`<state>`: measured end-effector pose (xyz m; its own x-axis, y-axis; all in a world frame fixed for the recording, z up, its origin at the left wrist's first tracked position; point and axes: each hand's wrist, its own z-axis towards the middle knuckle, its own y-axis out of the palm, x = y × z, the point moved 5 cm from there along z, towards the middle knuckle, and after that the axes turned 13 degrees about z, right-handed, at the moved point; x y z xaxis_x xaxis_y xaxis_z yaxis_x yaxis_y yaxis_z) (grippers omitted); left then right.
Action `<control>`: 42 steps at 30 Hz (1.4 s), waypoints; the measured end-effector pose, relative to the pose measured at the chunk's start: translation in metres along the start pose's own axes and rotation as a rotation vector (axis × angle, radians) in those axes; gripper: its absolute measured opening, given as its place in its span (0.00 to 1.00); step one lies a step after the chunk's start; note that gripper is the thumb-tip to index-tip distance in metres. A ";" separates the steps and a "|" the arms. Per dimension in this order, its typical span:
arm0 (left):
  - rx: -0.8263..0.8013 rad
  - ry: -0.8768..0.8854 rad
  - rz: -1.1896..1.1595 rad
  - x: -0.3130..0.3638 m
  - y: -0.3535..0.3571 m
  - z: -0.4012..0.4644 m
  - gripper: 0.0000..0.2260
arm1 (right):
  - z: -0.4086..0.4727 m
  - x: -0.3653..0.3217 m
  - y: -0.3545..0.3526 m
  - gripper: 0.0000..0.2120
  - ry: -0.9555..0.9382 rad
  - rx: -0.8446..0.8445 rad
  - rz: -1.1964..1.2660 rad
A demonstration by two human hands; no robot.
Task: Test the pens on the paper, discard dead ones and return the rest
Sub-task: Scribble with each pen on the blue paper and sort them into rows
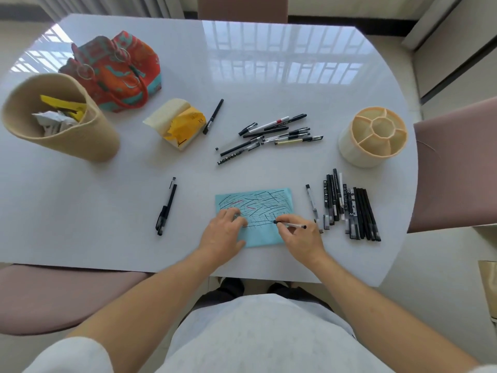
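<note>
A light blue paper (258,203) covered in black and red strokes lies near the table's front edge. My right hand (301,238) pinches a clear pen (291,225) with its tip on the paper. My left hand (223,232) rests on the paper's left part, fingers curled round a small clear thing that may be a cap. A heap of pens (271,135) lies at mid table. A tidy row of dark pens (349,208) lies right of the paper. Two pens (166,208) lie to the left. The cream pen holder (373,135) stands at the right.
A tan bin (61,117) with crumpled paper stands at the far left, beside a red and teal bag (115,68). A sticky-note pad (177,122) and a single black pen (213,116) lie behind the middle. Pink chairs (457,162) flank the white table (269,76).
</note>
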<state>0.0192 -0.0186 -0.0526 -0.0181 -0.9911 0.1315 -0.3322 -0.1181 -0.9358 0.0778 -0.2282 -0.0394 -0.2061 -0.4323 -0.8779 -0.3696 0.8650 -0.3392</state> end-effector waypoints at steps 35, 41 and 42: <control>0.036 -0.117 -0.113 -0.040 -0.009 -0.018 0.21 | 0.111 -0.023 -0.078 0.14 0.061 -0.007 -0.739; 0.068 -0.057 -0.044 -0.038 -0.011 -0.019 0.23 | 0.205 -0.068 -0.078 0.13 -0.160 0.055 -0.733; 0.071 -0.056 -0.038 -0.039 -0.011 -0.019 0.23 | 0.216 -0.069 -0.074 0.13 -0.167 0.028 -0.808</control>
<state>0.0053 0.0228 -0.0409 0.0465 -0.9875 0.1503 -0.2636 -0.1572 -0.9517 0.3149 -0.2073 -0.0265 0.2520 -0.8822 -0.3977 -0.3232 0.3106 -0.8939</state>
